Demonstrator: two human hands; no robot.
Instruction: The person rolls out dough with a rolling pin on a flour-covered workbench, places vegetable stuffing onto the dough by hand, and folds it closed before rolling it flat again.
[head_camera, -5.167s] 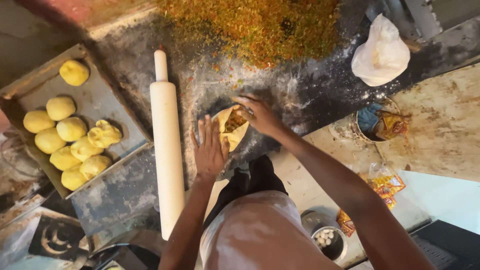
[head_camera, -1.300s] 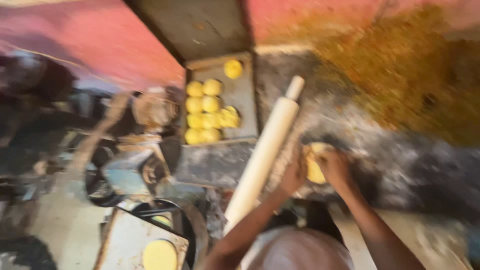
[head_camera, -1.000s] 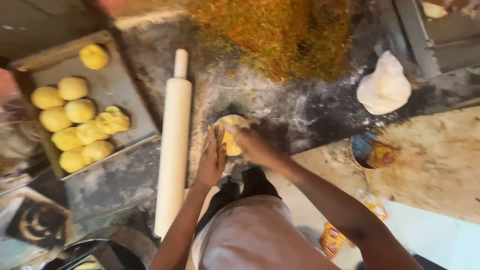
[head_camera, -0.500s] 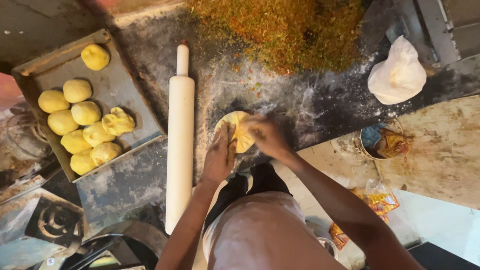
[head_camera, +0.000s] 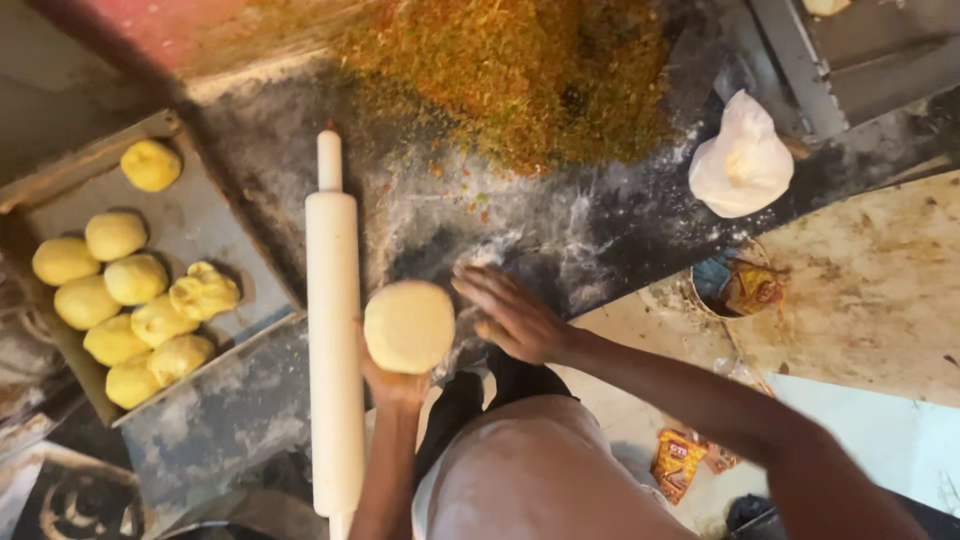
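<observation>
- Half a second ago the dough (head_camera: 408, 326) lay flat on the counter (head_camera: 560, 230) under both hands; now it is lifted off it, a smooth round disc.
- Left hand (head_camera: 390, 372) cups the dough from below, fingers curled round its lower edge.
- Right hand (head_camera: 515, 315) is open and flat, fingers spread, just right of the dough and not gripping anything (whether it touches the counter I cannot tell).
- Rolling pin (head_camera: 335, 340) lies lengthwise just left of the dough, near the counter's left edge.
- Floured patch of counter sits behind the dough.
- Filling heap (head_camera: 520, 70), orange-green crumbs, covers the counter's far edge.
- White bag (head_camera: 742, 160) rests at the counter's right edge.
- Tray (head_camera: 200, 225) beyond the left edge holds yellow dough balls (head_camera: 135, 280).
</observation>
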